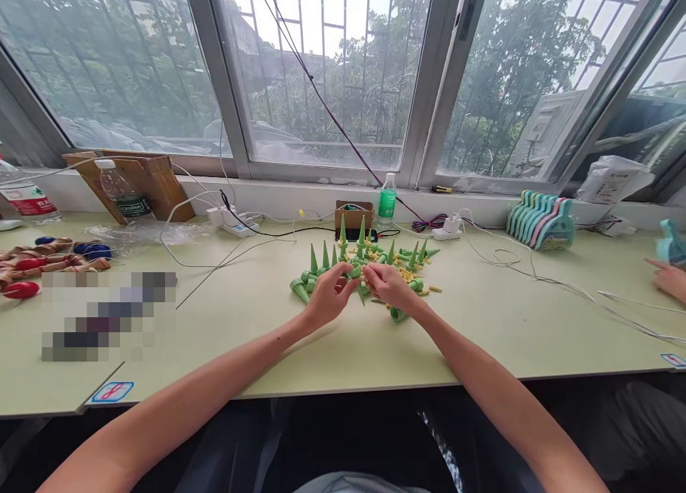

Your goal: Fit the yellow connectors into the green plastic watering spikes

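Observation:
Over the middle of the table, my left hand (329, 293) is closed on a green plastic spike (354, 271), its wide threaded end towards my right hand. My right hand (390, 287) pinches right beside that end; whatever sits between its fingertips is too small and covered to make out. Around and behind both hands are several similar green spikes (313, 259), some upright on their wide ends, others lying on their sides. Small yellow pegs (435, 289) lie scattered among them, mostly on the right. A green spike with an open threaded end (397, 314) lies just below my right hand.
Behind the pile stand a small cardboard box (354, 211), a phone (358, 234) and a green-labelled bottle (386, 201). White cables (528, 273) cross the table (343, 364). Wooden beaded pieces (53, 261) lie left. Pastel plastic pieces (541, 221) stand right, near another person's hand (669, 279).

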The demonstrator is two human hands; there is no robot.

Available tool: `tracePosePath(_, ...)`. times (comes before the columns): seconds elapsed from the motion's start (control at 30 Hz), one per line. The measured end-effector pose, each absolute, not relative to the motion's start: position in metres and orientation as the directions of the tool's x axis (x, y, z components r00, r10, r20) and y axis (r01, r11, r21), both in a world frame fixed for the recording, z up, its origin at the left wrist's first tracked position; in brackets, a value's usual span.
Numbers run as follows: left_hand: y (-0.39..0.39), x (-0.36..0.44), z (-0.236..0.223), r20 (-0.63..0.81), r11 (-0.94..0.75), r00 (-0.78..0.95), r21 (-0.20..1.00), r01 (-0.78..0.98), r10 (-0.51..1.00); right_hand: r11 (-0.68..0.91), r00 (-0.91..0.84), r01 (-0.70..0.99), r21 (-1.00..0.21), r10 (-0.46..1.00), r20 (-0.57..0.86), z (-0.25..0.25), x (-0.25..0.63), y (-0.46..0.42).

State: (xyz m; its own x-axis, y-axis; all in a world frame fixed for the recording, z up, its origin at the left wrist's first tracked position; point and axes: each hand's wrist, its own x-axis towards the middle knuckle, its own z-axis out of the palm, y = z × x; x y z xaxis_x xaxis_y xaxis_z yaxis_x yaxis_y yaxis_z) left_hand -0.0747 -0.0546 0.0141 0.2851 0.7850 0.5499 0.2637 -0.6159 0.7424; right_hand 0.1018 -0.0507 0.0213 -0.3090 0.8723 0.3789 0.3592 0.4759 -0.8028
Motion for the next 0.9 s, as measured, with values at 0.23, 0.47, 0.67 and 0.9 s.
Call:
tracePosePath(0.23,-0.0537,-0.0756,0.013,0.612,-0.677,0.288,0.678,0.286,0.736,0.48,-0.308,0.348,-0.805,0.87,0.386,0.0188,0.1009,-0.0483)
tracePosePath(0.47,-0.0512,-0.0767,0.0091,0.675,-0.738,0.3,0.601,0.307,0.674,0.469,-0.315,0.337,-0.816,0.873,0.371,0.0184,0.1004,-0.0479)
tracePosePath(0.67,-0.0522,-0.0755,0.0095,0.673,-0.731,0.289,0.601,0.322,0.681,0.46,-0.312,0.298,-0.836,0.875,0.37,0.018,0.1,-0.0489)
tracePosePath(0.9,-0.0581,-0.0739,0.017,0.583,-0.62,0.215,0.718,0.316,0.784,0.457,-0.318,0.264,-0.849,0.873,0.371,0.0204,0.0996,-0.0535)
